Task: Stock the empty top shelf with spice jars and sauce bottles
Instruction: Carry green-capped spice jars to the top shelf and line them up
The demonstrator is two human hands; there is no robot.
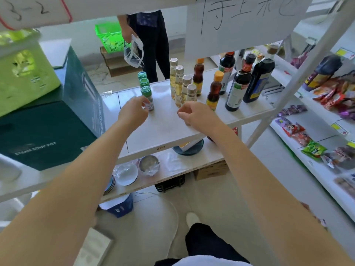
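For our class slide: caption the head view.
Left hand grips a green-capped spice jar on the shelf; right hand, curled and empty, near the bottles.

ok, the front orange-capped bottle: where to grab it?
Take the front orange-capped bottle round its wide body, below the narrow neck, from the near shelf edge. It stands upright; clear bottles crowd its left, a dark bottle its right.
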